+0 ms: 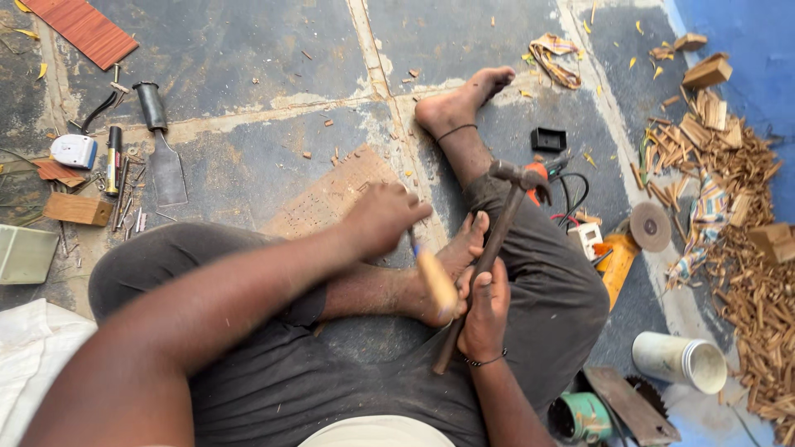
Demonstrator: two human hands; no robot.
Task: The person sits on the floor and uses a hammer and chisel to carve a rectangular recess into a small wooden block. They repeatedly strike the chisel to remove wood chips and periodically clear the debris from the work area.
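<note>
A: What are the hands doing around the flat brown perforated wooden board (335, 194)?

B: The left hand (383, 217) is resting curled on the board's near edge, seemingly pinning it; whether it is pinching anything, I cannot tell. The right hand (486, 308), nearer the body than the board, is gripping a steel-headed wooden-handled hammer (497, 240) together with a yellow-handled chisel (433, 280).

A: Any containers?

B: A white cylindrical plastic cup (681, 361) is lying tipped, well right of the board; nothing is showing inside.
</note>
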